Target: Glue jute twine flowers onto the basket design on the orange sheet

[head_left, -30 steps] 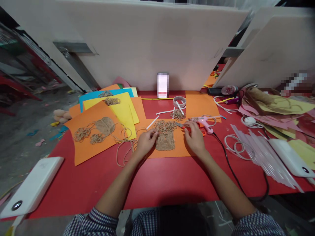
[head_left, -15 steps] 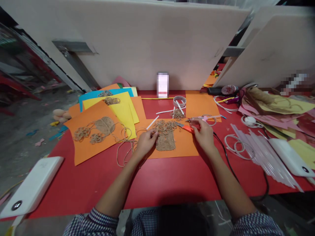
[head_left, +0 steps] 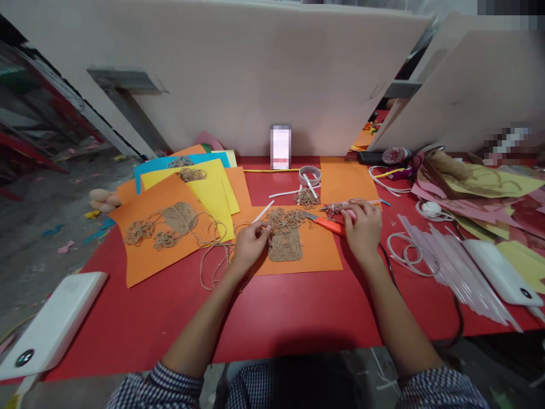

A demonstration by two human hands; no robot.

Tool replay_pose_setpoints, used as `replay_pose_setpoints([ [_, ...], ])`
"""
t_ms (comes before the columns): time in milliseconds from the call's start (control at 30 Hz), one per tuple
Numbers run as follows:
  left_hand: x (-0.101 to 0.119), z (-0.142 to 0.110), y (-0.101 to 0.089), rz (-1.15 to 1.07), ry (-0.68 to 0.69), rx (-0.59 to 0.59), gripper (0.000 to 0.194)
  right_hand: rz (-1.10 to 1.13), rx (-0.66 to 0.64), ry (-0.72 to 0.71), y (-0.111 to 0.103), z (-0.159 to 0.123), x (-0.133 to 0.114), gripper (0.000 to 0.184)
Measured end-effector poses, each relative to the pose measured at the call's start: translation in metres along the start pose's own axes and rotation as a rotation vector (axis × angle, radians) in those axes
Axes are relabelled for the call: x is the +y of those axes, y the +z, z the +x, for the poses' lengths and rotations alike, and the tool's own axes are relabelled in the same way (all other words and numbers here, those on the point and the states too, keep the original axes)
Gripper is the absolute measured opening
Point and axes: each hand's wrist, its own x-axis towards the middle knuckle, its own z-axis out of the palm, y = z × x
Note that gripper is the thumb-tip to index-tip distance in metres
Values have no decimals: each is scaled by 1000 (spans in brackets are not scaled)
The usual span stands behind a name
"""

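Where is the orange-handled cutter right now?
In the head view, the orange-handled cutter lies right of center on orange paper, between the twine piece and the right hand.

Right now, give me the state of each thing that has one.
Phone: upright, screen lit.
Orange cutter: blade out, lying down.
Tape roll: lying flat.
Loose twine: unwound, looped.
Square twine piece: flat.
Left hand: fingertips at that piece's left edge.
Pink glue gun: partly hidden by the right hand.
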Motion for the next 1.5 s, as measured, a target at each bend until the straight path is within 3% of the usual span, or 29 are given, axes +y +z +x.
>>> replay_pose_setpoints([
  [133, 1, -1, 1, 35, 8, -35, 27, 27, -193, -181, 11, -7, -15, 27],
  [267, 1, -2, 2, 43, 7, -66, 29, -126, -345, -314, 26, -16, -39, 23],
  [400, 2, -1, -1, 68, 10, -39, 28, -220, -330, -297, 25, -12, -37, 23],
  [633, 0, 3, -4, 24, 16, 28, 24, -306, -134, -39, -7, 1, 7, 31],
  [800, 1, 2, -4, -99, -81, 54, 25, -226, -44, 1, -12, 0, 1, 32],
  [900, 4, 2, -7, -124, -108, 76, 23, -4, -124, -151, 0, -6, -21, 33],
  [1033, 12, 0, -11, -170, -157, 140, 24, 194, -431, -464, 18, -22, -54, 34],
  [1100, 18, -4, -12, -213, -210, 200, 26, 192, -530, -542, 24, -30, -65, 37],
  [1233, 25, -6, -17, -251, -249, 280, 26, 99, -574, -550, 27, -37, -70, 39],
  [1500, 9, 5, -35, 55, -127, 356, 26, 144, -509, -501, 33, -36, -58, 36],
])
